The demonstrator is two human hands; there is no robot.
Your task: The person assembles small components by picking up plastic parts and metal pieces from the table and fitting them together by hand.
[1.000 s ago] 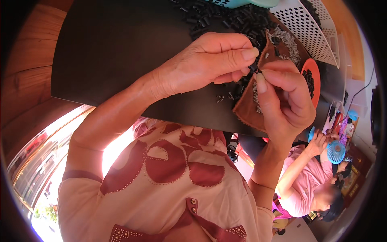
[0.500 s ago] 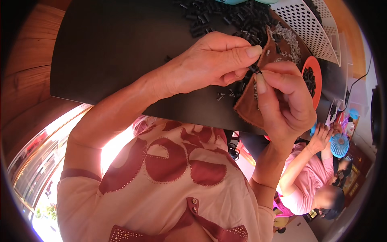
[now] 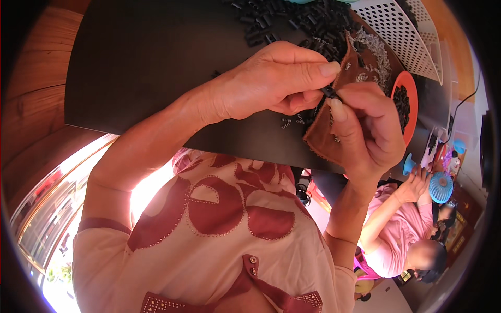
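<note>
Over the front part of the dark table [image 3: 146, 62], my two hands meet at a small black plastic part [image 3: 329, 92]. My left hand [image 3: 282, 78] pinches one end of it, thumb on top and fingers curled beneath. The thumb and forefinger of my right hand [image 3: 370, 122] close on its other end; whether they also hold a smaller piece is hidden. Below the hands, a brown cloth [image 3: 324, 136] carries a heap of small metal springs [image 3: 378, 55]. Several loose springs [image 3: 286, 123] lie on the table just left of the cloth.
A pile of black cylindrical parts [image 3: 263, 21] spreads over the far table. To the right stand a white perforated basket [image 3: 389, 26] and an orange bowl [image 3: 412, 115] of small black pieces. Further right, a person in pink [image 3: 399, 229] sits near a blue fan [image 3: 441, 188].
My right hand has shifted slightly left and its fingers have closed in on the black part, which shows less now. The left hand stays nearly still.
</note>
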